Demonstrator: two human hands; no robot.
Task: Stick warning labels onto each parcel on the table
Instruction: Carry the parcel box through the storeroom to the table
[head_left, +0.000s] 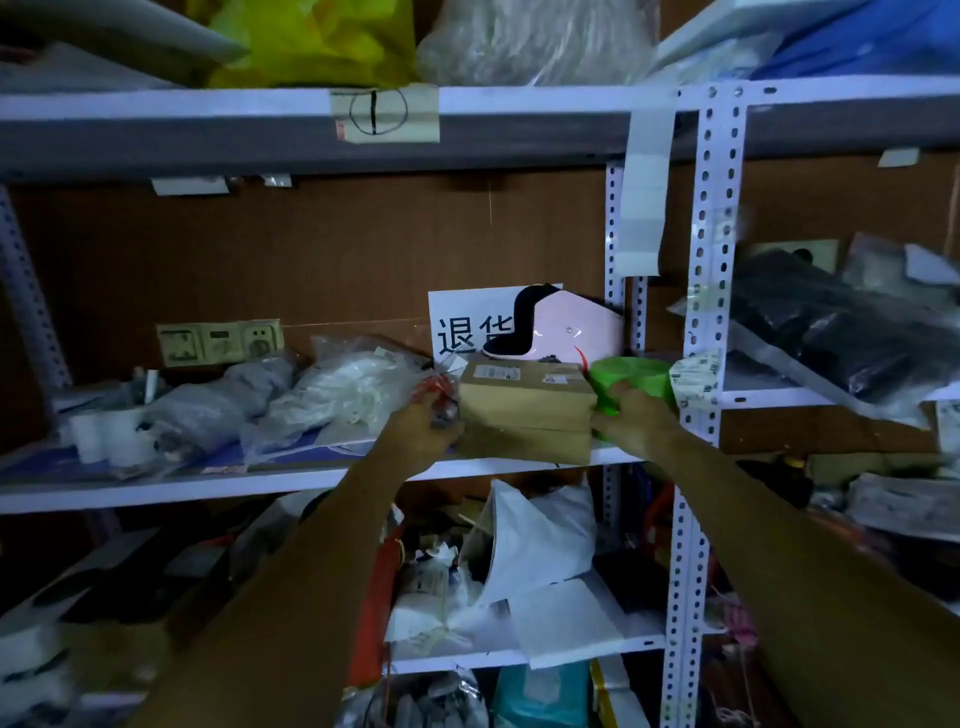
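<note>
Dim storeroom shelf | left hand, right hand at either end of box, likely to lift it out | fingers blurred, grip cannot be told

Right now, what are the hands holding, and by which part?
Cannot tell: the left hand sits at the left end of the cardboard box, the right hand at its right end over a green roll, fingers blurred.
</note>
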